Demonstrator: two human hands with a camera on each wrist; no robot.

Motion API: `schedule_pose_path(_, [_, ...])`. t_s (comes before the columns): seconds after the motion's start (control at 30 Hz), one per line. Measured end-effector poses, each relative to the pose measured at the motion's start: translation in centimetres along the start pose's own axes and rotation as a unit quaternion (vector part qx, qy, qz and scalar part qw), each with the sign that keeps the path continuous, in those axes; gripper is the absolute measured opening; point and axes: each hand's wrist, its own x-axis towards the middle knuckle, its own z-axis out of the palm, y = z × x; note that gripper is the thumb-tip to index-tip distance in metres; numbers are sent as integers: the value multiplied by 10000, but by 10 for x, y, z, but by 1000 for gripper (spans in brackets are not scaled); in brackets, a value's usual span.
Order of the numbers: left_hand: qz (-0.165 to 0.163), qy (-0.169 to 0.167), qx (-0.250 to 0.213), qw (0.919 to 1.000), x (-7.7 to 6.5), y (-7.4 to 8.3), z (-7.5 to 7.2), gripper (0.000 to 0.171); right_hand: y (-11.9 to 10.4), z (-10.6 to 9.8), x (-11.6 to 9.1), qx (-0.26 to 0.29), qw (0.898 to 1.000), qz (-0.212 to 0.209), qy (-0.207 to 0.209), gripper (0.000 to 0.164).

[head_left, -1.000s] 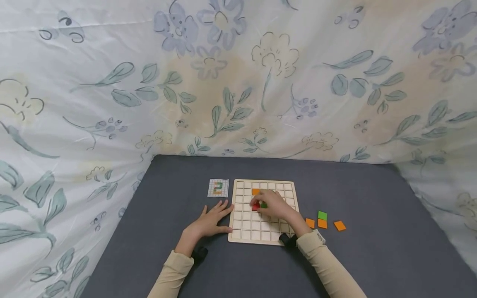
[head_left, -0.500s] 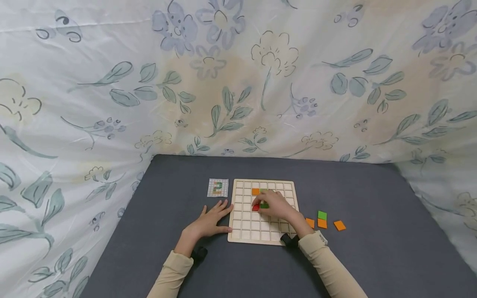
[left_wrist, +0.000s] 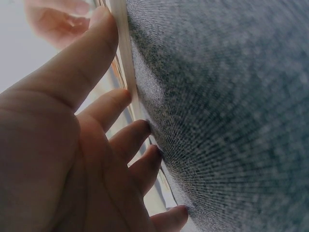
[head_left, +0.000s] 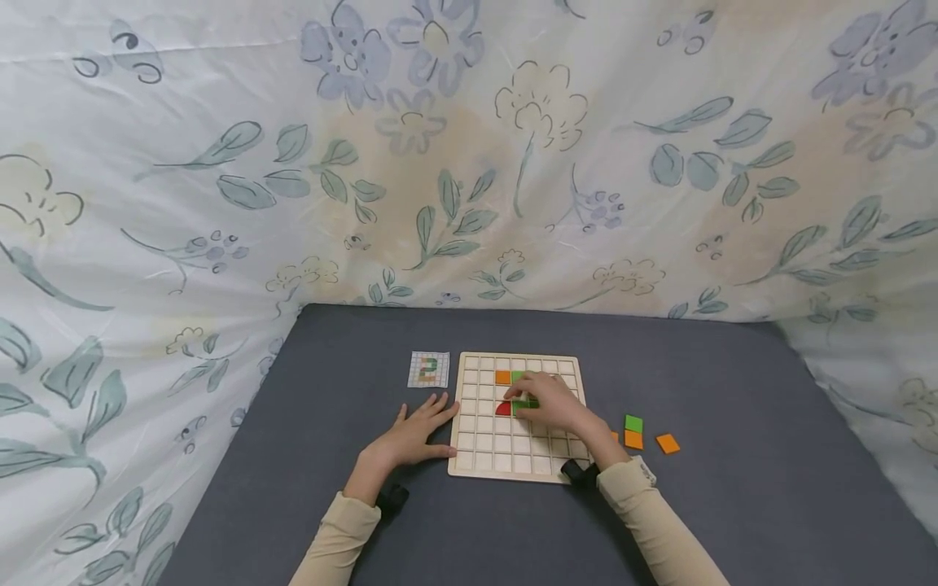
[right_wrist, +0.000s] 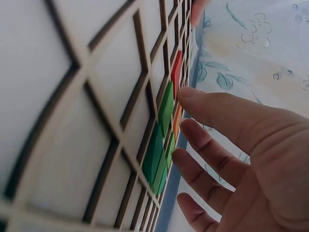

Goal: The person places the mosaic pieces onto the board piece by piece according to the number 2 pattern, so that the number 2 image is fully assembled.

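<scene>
A wooden grid board [head_left: 476,465] lies on the table with several coloured tiles set in its squares. My left hand [head_left: 410,435] rests at its left side; in the left wrist view the straight fingertips [left_wrist: 120,99] and thumb touch the board's edge. Over the tiles is my right hand [head_left: 551,402], thumb and fingers apart with nothing between them. Near its thumb are a red tile with a curved edge [head_left: 502,409], a green tile [right_wrist: 166,108] and a dark green tile [right_wrist: 153,154]. An orange tile [head_left: 502,377] sits higher up, beside another green tile partly hidden by the fingers.
A small pattern card [head_left: 428,369] showing a coloured figure lies left of the board. Loose on the right are a green tile [head_left: 633,423], an orange tile [head_left: 633,439] below it and another orange tile [head_left: 668,443]. A floral cloth [head_left: 469,163] hangs behind the table.
My right hand has shifted to the right across the board, so more of the red and green tiles shows and a loose orange tile is mostly covered. My left hand has stayed put.
</scene>
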Motion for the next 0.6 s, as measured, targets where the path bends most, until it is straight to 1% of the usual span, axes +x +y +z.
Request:
schedule_pose_path(0.17, [15, 4, -6, 10000, -2, 0, 0, 77, 9, -3, -7, -10, 9998, 158, 79, 25])
schedule_pose_path(0.6, [4, 27, 7, 10000, 0, -1, 1, 77, 26, -15, -25, 286, 9990, 198, 286, 29])
